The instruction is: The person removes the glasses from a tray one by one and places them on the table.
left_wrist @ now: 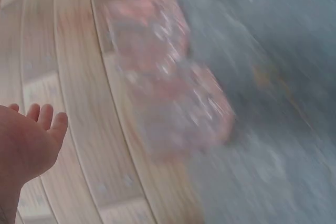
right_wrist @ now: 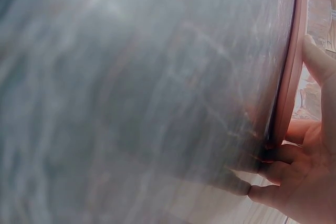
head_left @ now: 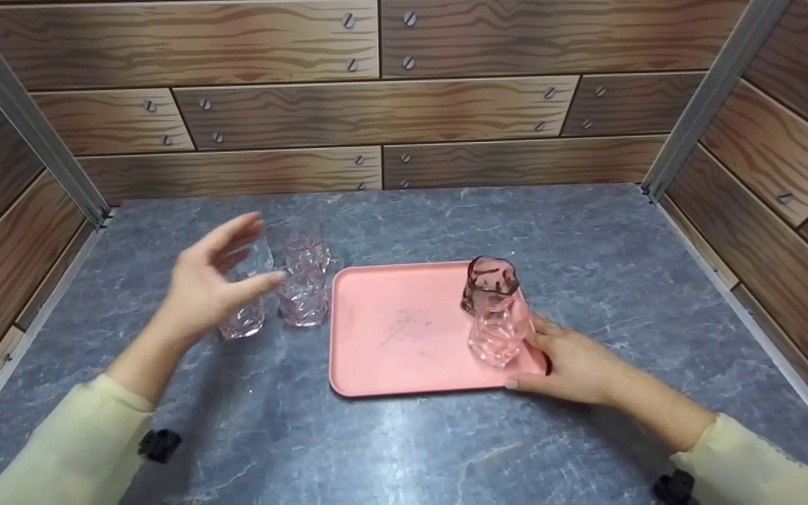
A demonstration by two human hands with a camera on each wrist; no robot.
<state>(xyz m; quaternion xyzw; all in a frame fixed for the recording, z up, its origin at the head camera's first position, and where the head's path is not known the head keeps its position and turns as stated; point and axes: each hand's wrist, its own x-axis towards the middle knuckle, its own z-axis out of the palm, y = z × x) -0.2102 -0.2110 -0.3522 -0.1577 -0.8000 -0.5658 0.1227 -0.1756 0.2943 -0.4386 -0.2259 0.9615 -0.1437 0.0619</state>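
Head view: pink tray (head_left: 369,351), rectangular, scuffed mid-floor, sits on the marbled tabletop (head_left: 404,449), a smoky glass (head_left: 492,275) and a clear glass (head_left: 496,342) at its right end. Right hand (head_left: 576,365) grips that near corner; left hand (head_left: 202,279) hovers by faintly pink glasses (head_left: 304,303), thumb apart from fingers.

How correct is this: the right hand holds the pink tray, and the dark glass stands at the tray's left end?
Wrong end: the right hand holds the tray, but the head view shows the dark glass at the tray's right end.
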